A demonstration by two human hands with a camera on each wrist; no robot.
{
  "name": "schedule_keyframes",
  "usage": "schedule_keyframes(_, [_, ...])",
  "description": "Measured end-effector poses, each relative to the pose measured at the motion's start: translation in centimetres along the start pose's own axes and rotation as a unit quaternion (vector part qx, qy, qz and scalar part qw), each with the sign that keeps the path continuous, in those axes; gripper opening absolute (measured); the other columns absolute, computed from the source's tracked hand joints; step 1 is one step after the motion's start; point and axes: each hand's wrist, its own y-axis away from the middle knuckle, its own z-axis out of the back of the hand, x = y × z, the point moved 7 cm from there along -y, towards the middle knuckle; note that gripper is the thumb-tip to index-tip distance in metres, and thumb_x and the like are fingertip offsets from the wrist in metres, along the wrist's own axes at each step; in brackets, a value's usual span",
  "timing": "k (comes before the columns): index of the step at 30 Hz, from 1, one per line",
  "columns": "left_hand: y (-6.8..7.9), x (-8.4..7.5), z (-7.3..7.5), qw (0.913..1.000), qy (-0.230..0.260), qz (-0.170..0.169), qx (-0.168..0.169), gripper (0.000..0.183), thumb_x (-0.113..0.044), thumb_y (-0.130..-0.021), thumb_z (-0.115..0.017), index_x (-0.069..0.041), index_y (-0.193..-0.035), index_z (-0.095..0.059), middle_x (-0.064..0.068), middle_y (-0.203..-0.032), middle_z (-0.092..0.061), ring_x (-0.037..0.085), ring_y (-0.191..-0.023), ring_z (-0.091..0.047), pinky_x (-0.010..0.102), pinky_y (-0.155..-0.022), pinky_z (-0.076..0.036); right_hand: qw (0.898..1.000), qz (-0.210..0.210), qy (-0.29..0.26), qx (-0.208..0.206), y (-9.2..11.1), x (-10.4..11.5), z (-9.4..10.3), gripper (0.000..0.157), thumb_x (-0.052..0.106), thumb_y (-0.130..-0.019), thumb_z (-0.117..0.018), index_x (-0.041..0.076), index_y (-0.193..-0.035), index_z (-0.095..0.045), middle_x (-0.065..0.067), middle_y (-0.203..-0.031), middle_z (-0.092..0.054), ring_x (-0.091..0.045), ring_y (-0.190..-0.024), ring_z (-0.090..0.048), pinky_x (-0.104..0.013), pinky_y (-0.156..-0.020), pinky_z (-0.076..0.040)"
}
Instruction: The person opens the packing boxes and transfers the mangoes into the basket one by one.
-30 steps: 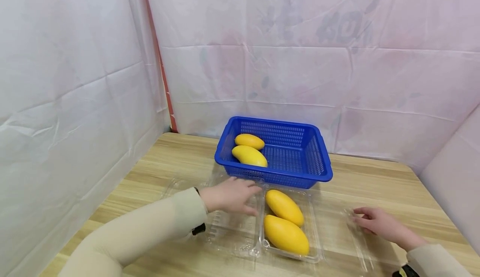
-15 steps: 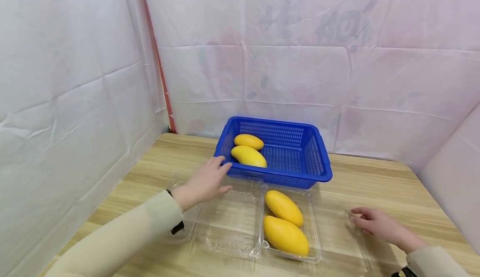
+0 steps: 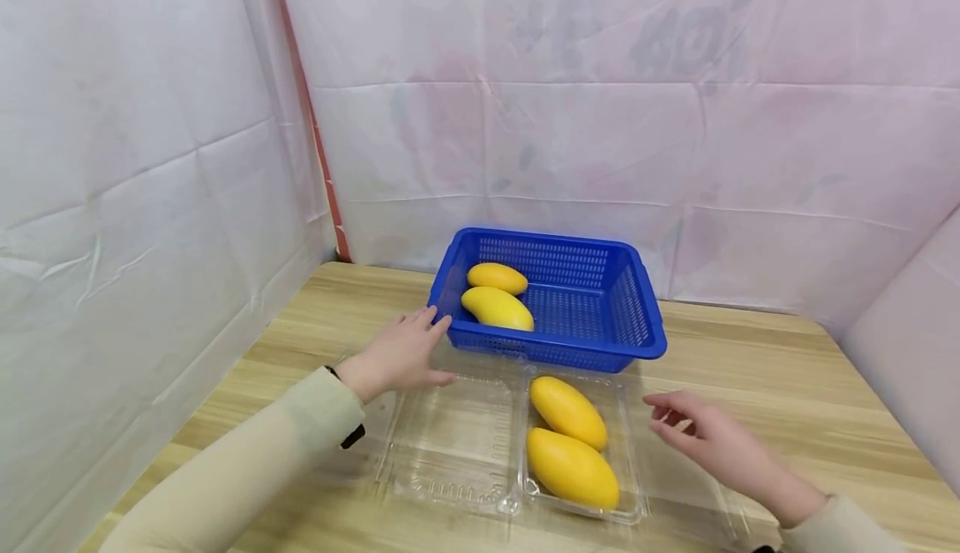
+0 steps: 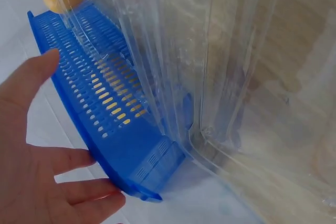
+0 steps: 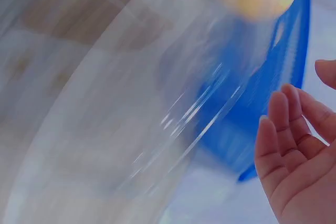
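My left hand [image 3: 393,357] reaches over the table with straight, spread fingers. Its fingertips are at the front left corner of a blue basket [image 3: 630,355]; whether they touch it I cannot tell. Inside the basket lie two yellow mangoes, one behind [image 3: 497,278] and one in front [image 3: 497,310]. Before it, a clear plastic clamshell box [image 3: 457,445] lies unfolded; two mangoes, an upper one [image 3: 567,411] and a lower one [image 3: 572,468], rest in its right half. To the right of the box hovers my right hand [image 3: 723,445], fingers loosely bent and holding nothing.
More clear plastic [image 3: 731,511] lies on the wooden table [image 3: 750,353] at the right, its outline hard to make out. White sheets hang behind the table [image 3: 585,145] and along its left side [image 3: 150,203].
My left hand has moved left and away from me, from above the box to the basket's corner. My right hand has let go of the clear plastic edge and shifted left.
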Motion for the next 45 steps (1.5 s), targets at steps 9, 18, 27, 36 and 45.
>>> schedule_keyframes(9, [-0.2,0.4,0.0,0.9991,0.019,0.011,0.035,0.083,-0.059,-0.083,-0.056,-0.009,-0.145,-0.034,0.018,-0.147,-0.029,0.031,-0.136,-0.026,0.051,-0.106,-0.025,0.989,0.129,0.052,0.051,-0.5,6.4,-4.0,0.034,0.027,-0.087,-0.065,0.006,-0.114,-0.061,-0.005,-0.108,-0.06,-0.016,-0.089,-0.059,-0.031,-0.069,-0.052])
schedule_keyframes(18, [-0.9,0.3,0.9,0.9982,0.03,0.004,0.052,0.072,-0.052,-0.085,-0.054,-0.01,-0.142,-0.041,0.018,-0.144,-0.036,0.03,-0.13,-0.037,0.044,-0.102,-0.034,0.984,0.138,0.108,0.039,-0.8,8.2,-6.2,0.04,0.03,-0.083,-0.07,0.008,-0.115,-0.062,0.001,-0.109,-0.054,-0.01,-0.09,-0.054,-0.035,-0.078,-0.051])
schedule_keyframes(27, [-1.2,0.4,0.9,0.9981,0.03,-0.001,0.055,0.07,-0.052,-0.085,-0.054,-0.011,-0.141,-0.042,0.018,-0.143,-0.037,0.029,-0.128,-0.04,0.043,-0.1,-0.037,0.983,0.142,0.11,0.039,-1.0,7.9,-7.0,0.051,0.033,-0.079,-0.073,0.002,-0.117,-0.06,-0.002,-0.11,-0.054,-0.012,-0.089,-0.053,-0.035,-0.078,-0.05])
schedule_keyframes(36, [-0.9,0.4,1.2,0.9986,0.032,-0.01,0.042,0.068,-0.048,-0.085,-0.055,-0.008,-0.139,-0.044,0.02,-0.14,-0.04,0.032,-0.126,-0.042,0.045,-0.099,-0.037,0.98,0.146,0.132,0.021,-1.2,8.6,-7.4,0.058,0.037,-0.072,-0.077,0.002,-0.116,-0.06,-0.003,-0.111,-0.056,-0.016,-0.094,-0.055,-0.039,-0.082,-0.049])
schedule_keyframes(45, [-0.9,0.2,1.2,0.9986,0.03,-0.014,0.041,0.067,-0.046,-0.085,-0.056,-0.008,-0.139,-0.044,0.021,-0.14,-0.04,0.032,-0.125,-0.044,0.045,-0.097,-0.039,0.977,0.144,0.156,0.02,-1.5,8.7,-7.7,0.063,0.037,-0.069,-0.079,0.002,-0.116,-0.059,-0.006,-0.112,-0.059,-0.024,-0.099,-0.056,-0.044,-0.086,-0.046])
